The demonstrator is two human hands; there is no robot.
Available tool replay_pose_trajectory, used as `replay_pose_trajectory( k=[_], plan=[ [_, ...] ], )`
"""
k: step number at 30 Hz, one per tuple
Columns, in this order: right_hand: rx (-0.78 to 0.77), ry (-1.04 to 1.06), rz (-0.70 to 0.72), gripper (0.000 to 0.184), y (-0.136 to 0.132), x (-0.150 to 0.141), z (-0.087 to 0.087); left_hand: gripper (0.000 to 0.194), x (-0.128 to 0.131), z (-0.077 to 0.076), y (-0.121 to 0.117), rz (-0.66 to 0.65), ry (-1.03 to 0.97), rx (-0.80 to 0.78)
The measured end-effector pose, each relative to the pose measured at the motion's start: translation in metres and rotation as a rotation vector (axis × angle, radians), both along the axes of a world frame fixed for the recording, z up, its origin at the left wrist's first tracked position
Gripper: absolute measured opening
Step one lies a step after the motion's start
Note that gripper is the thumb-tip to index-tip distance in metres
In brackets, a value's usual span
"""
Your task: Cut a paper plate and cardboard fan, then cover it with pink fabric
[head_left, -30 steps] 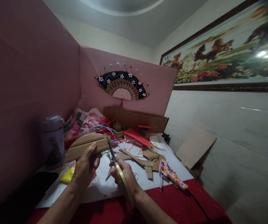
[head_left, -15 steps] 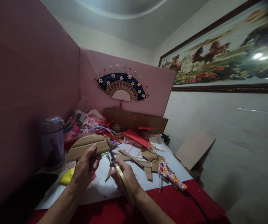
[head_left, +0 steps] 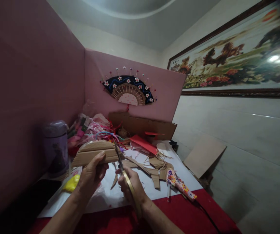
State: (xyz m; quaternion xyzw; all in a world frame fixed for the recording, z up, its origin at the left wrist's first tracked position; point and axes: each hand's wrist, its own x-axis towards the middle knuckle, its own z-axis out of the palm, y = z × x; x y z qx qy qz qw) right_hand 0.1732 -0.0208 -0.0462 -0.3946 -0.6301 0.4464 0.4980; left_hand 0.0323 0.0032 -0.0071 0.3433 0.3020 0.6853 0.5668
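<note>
A curved piece of brown corrugated cardboard is pinched in my left hand, the thumb lying on its face. My right hand is closed around gold-handled scissors. Their dark blades point up and away, at the right end of the cardboard; whether they are in the cut cannot be made out. Beneath the hands, cardboard offcuts lie on a white sheet. Something yellow in clear plastic lies left of my left wrist.
A lidded purple cup stands at left, near a dark flat object. A flower-patterned glue gun with a cord lies at right. Red paper and tangled craft materials lie behind. A decorated fan hangs on the pink board.
The cardboard has tilted slightly and shifted a little right in my left hand. The scissor blades look closer together at its right end. The whole view has shifted slightly.
</note>
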Motion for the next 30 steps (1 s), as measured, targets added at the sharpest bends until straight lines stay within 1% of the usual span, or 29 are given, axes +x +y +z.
replay_pose_trajectory(
  k=[3,6,9,12,15,19,21,25,30],
  plan=[
    [0.001,0.02,-0.014,0.065,-0.001,-0.002,0.002,0.028,0.0,-0.001,0.0,-0.001,0.005,0.004],
    [-0.014,0.025,-0.062,0.057,-0.002,-0.002,0.002,0.027,0.0,-0.003,0.001,-0.015,0.008,0.021],
    [-0.027,0.001,-0.076,0.054,-0.002,0.002,0.0,0.026,0.0,-0.004,0.002,-0.03,-0.002,0.0],
    [-0.05,-0.019,-0.012,0.06,-0.002,0.01,0.002,0.028,-0.001,-0.004,0.002,-0.029,-0.005,-0.059],
    [-0.093,-0.032,0.051,0.07,-0.002,0.015,0.011,0.03,-0.002,-0.002,0.002,-0.068,0.001,-0.11],
    [-0.124,-0.049,0.053,0.079,-0.005,0.014,0.02,0.029,-0.005,0.0,0.002,-0.094,-0.033,-0.128],
    [-0.114,-0.049,0.032,0.078,-0.006,0.013,0.018,0.03,-0.005,-0.001,0.003,-0.099,-0.024,-0.145],
    [-0.037,-0.025,0.005,0.068,-0.007,0.013,0.007,0.033,-0.006,-0.005,0.004,-0.107,0.038,-0.177],
    [-0.003,0.043,0.016,0.06,-0.004,0.014,-0.001,0.032,-0.006,-0.008,0.004,-0.106,0.011,-0.177]
  ],
)
